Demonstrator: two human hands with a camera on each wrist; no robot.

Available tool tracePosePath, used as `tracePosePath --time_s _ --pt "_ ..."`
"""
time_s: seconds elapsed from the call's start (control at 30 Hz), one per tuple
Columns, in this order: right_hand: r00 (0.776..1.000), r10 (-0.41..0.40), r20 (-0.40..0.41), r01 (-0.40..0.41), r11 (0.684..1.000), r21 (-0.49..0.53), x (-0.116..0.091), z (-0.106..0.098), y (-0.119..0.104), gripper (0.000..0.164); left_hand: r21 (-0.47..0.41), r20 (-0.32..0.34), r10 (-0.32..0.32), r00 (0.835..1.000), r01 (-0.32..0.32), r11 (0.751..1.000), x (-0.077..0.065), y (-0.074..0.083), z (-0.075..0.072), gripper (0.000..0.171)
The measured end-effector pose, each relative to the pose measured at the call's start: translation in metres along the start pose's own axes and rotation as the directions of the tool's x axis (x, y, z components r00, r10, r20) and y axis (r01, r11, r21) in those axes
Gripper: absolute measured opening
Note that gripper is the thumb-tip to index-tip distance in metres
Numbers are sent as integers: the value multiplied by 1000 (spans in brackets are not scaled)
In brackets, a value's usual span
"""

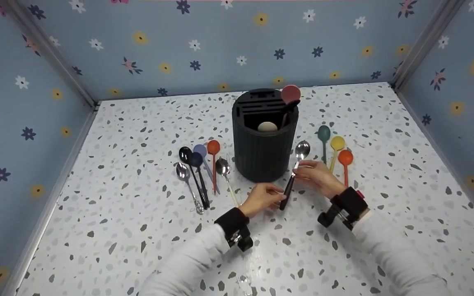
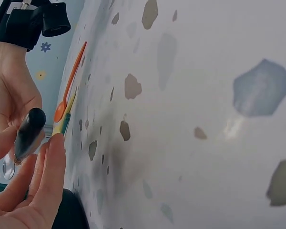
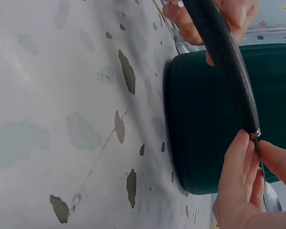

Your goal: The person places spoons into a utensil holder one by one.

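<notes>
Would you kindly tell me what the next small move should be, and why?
Perhaps lift the dark-handled spoon over the dark holder, handle end down: the right hand pinches the spoon's neck, and the pink-headed utensil stands head-up inside.

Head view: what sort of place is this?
Probably a staged recording booth rather than a real kitchen: flower-print panels close in a speckled tabletop, and a black camera strap sits on each wrist.
</notes>
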State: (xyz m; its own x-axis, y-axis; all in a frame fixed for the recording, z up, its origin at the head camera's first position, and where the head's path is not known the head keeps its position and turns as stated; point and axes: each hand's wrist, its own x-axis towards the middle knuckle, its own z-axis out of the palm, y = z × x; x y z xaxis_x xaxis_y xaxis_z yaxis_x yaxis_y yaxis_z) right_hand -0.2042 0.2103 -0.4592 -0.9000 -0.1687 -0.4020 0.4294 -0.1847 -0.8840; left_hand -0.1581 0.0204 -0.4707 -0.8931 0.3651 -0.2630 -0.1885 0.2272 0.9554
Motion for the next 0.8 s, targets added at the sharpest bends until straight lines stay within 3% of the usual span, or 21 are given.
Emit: tracePosePath --time_s 0.5,0.8 --pt "998 -61 33 61 998 13 -15 9 -7 32 -62 -7 54 999 -55 997 -2 6 0 27" --pt "992 -99 73 100 995 -12 -24 12 -20 26 -53 -12 78 997 -79 995 -7 19 -1 28"
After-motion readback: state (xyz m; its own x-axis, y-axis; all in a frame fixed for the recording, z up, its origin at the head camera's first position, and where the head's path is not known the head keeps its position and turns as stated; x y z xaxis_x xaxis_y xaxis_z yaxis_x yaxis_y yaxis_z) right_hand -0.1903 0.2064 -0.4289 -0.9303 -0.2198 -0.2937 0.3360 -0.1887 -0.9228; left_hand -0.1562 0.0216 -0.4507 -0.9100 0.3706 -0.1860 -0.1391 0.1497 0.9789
